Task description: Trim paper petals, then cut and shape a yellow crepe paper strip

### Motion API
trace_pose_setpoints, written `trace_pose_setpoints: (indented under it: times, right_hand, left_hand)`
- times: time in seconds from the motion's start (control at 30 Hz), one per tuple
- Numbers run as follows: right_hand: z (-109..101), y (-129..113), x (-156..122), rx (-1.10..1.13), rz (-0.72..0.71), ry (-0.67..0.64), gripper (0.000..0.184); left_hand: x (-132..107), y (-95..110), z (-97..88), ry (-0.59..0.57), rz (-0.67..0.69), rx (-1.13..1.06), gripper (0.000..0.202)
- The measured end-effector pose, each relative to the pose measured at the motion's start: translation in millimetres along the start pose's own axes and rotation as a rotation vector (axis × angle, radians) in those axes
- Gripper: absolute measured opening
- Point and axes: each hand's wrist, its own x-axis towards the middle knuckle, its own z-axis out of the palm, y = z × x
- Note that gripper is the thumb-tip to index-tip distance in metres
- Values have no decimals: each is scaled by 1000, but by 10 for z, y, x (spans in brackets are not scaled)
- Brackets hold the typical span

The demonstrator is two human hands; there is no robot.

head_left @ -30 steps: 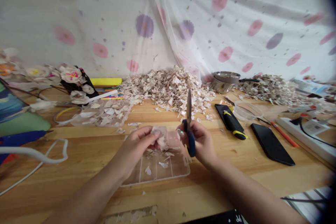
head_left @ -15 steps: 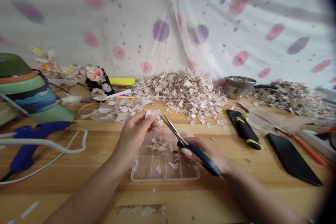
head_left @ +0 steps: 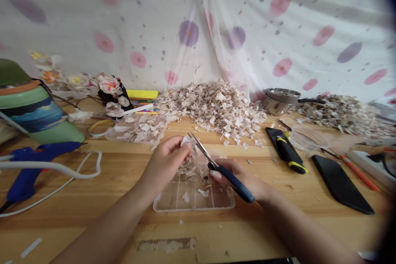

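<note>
Flake (head_left: 187,139) pinched in L hand (head_left: 166,161) moved to scissors (head_left: 210,161), R hand (head_left: 244,176) gripping handles (head_left: 236,184); room past tray edge (head_left: 194,210).

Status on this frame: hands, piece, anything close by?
Left hand pinching pale flake. Right hand holding scissors, tips at flake, contact unclear. Divided clear tray beneath, loose scraps in it.

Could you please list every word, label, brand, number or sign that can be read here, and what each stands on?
None: no word, brand, number or sign is readable.
Scissors: no lettering discernible.
Blue glue gun: no lettering discernible.
White power strip: any markings are too blurred to read.
</note>
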Motion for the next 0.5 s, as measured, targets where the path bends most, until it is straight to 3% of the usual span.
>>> trace_pose_setpoints:
  times: [0.5]
  right_hand:
    - [9,25,15,96,-14,-35,45]
  left_hand:
    - [-24,24,13,-78,1,111,21]
